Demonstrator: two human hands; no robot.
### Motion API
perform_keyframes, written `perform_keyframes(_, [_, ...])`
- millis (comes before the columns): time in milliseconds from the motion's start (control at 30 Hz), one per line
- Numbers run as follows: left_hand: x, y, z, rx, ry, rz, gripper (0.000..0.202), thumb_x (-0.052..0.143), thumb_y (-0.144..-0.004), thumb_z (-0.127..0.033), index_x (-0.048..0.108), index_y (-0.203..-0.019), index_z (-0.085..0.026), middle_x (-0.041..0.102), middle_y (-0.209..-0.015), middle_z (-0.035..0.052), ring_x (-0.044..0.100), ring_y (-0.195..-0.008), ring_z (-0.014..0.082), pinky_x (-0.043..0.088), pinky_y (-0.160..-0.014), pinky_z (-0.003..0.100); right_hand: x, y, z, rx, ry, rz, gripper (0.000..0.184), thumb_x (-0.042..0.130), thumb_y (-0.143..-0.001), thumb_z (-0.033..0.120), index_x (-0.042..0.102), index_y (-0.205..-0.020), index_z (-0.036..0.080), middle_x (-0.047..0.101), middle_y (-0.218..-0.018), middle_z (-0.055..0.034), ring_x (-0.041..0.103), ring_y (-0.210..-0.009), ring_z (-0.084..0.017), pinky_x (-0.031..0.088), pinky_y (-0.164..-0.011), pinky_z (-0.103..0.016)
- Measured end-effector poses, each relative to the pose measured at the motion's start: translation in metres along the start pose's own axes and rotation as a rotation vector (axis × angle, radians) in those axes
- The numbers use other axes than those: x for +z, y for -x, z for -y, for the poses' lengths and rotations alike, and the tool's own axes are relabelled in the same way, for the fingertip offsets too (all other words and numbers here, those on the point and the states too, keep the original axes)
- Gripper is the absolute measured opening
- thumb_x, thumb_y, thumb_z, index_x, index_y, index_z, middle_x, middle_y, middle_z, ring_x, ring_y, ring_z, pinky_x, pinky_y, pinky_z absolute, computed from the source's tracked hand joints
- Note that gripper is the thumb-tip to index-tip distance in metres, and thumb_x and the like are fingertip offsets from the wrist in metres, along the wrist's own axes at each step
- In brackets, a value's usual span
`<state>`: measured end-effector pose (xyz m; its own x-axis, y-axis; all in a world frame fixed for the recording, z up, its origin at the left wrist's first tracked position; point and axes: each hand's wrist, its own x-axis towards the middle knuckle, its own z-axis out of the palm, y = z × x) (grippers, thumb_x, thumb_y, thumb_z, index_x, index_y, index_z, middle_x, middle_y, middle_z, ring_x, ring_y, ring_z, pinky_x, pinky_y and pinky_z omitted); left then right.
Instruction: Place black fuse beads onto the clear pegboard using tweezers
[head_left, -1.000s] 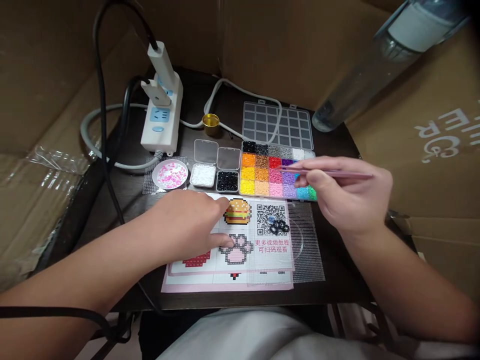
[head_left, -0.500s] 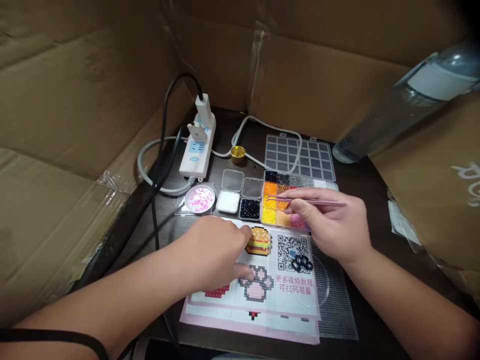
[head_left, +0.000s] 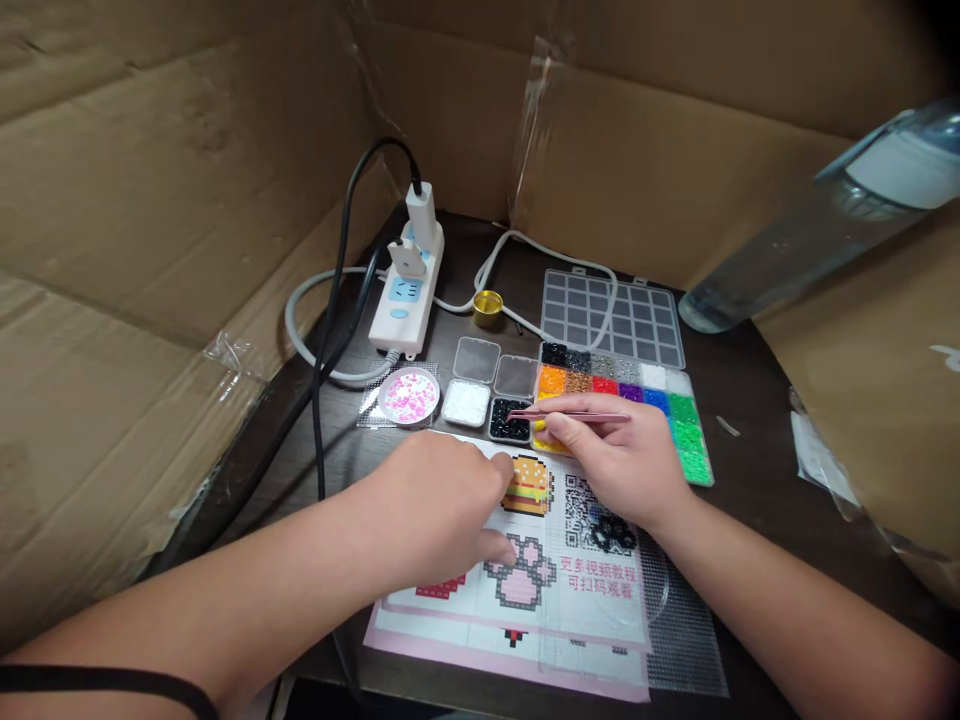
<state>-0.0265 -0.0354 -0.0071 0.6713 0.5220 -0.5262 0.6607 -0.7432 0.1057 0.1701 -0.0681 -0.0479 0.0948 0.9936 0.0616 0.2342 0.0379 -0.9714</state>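
Observation:
My left hand (head_left: 439,505) rests palm down on a printed pattern sheet (head_left: 592,590) showing a burger (head_left: 531,484) and a paw print (head_left: 523,572), its fingers curled on the paper. My right hand (head_left: 619,462) pinches pink tweezers (head_left: 570,415), whose tips reach over a small open box of black beads (head_left: 511,420). Beside it lies a small box of white beads (head_left: 466,402). Several black beads (head_left: 611,532) sit on the clear pegboard (head_left: 675,620) over the QR code.
A multi-colour bead organiser (head_left: 675,415) with its open lid (head_left: 613,317) lies behind my right hand. A round dish of pink beads (head_left: 409,395), a power strip (head_left: 409,290) with cables, a gold cap (head_left: 488,308) and a tilted clear bottle (head_left: 810,240) share the dark table. Cardboard walls surround it.
My right hand has moved left with the tweezers, from above the colour organiser to the black bead box. The camera has tilted and shifted. My left hand has stayed on the sheet.

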Motion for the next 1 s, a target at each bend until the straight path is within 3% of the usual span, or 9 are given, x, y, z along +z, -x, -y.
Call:
perform_keyframes(500, [0.0, 0.0002, 0.0, 0.003, 0.001, -0.007, 0.06, 0.07, -0.087, -0.068, 0.074, -0.121, -0.019, 0.083, -0.091, 0.0132, 0.078, -0.084, 0.0368, 0.051, -0.067, 0.042, 0.0036, -0.002, 0.0047, -0.024, 0.055, 0.013, 0.012, 0.075, -0.087, 0.023, 0.088, -0.086, 0.023, 0.087, -0.09, -0.0059, 0.084, -0.081, -0.021, 0.07, -0.073, -0.03])
perform_keyframes(1000, [-0.0004, -0.0012, -0.0001, -0.01, 0.038, -0.011, 0.057, 0.072, -0.086, -0.065, 0.075, -0.12, -0.019, 0.082, -0.088, 0.0143, 0.076, -0.082, 0.0367, 0.054, -0.07, 0.044, 0.0009, 0.0, 0.0027, 0.008, -0.026, -0.014, 0.01, 0.077, -0.089, 0.026, 0.087, -0.088, 0.022, 0.087, -0.09, -0.0075, 0.083, -0.077, -0.02, 0.07, -0.071, -0.033])
